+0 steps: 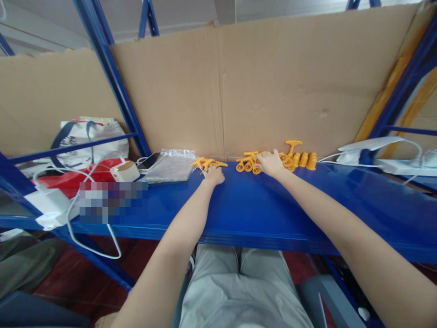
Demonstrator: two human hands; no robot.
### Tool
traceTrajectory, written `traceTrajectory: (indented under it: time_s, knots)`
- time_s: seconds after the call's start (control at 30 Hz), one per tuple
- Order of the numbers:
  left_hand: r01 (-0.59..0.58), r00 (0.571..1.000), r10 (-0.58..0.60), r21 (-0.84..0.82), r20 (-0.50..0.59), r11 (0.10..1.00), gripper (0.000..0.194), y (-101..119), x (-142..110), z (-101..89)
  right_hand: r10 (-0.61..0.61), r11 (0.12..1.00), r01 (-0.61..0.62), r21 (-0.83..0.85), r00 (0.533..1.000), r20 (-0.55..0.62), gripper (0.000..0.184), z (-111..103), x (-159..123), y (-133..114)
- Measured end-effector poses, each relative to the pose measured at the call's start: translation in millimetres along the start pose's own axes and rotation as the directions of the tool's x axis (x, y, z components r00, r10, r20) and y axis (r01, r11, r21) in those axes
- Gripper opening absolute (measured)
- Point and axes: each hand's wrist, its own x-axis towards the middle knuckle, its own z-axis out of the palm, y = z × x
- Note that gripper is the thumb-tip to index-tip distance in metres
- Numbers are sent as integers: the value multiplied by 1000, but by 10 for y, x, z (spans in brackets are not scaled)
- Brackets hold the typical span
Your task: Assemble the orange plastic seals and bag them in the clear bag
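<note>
Two groups of small yellow plastic pieces lie along the back of the blue shelf. My left hand [214, 175] is closed over the left group, its fingers bent around yellow T-shaped pieces [205, 161]; thin silvery strands show beside them. My right hand [271, 163] reaches into the right group with fingers curled down onto the pieces; its fingertips are partly hidden. Left of it, several yellow bell-ended pieces [248, 167] point their round openings toward me. To its right stand a T-topped piece [292, 146] and several ribbed yellow cups [311, 161].
Cardboard [273, 86] walls the back of the blue shelf [246, 209]. On the left are a clear plastic bag [172, 165], a white charger block [124, 171], loose cables, a red item and a cloth bag [107, 136]. White cables and a power strip [403, 166] lie at the right.
</note>
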Motion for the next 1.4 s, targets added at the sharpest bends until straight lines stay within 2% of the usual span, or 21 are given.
traceTrajectory:
  time_s: [0.2,0.37,0.53,0.67,0.87,1.07,1.2,1.3,1.4]
  knots:
    - [19,1000,-19,24,-2,1000,54,-9,26,7,-26,999,24,29,997,67,38,-5,-17,60]
    - [16,1000,-16,34,-6,999,53,-7,31,-1,-90,988,75,138,990,108,53,56,27,183]
    - [1,1000,-2,62,21,998,52,-11,21,-36,-122,974,97,203,985,119,43,58,55,225]
    - [1,1000,-1,52,7,999,54,-24,14,-43,-122,980,105,170,988,91,27,11,56,171]
    - [5,1000,-5,23,-4,1000,58,-23,-10,-57,-88,992,76,104,990,110,23,-32,100,24]
    - [34,999,-34,36,-11,999,57,-20,-22,-60,-57,998,52,30,986,158,29,-42,167,-142]
    - [69,996,-64,92,-58,993,55,-45,0,-20,-69,997,72,-9,978,197,35,-62,181,-225]
    - [66,994,-57,98,-93,993,54,-70,22,10,-80,995,90,-51,981,176,42,-60,175,-257]
    - [39,996,-33,70,-84,997,57,-87,32,23,-97,990,109,-87,986,134,47,-46,161,-266]
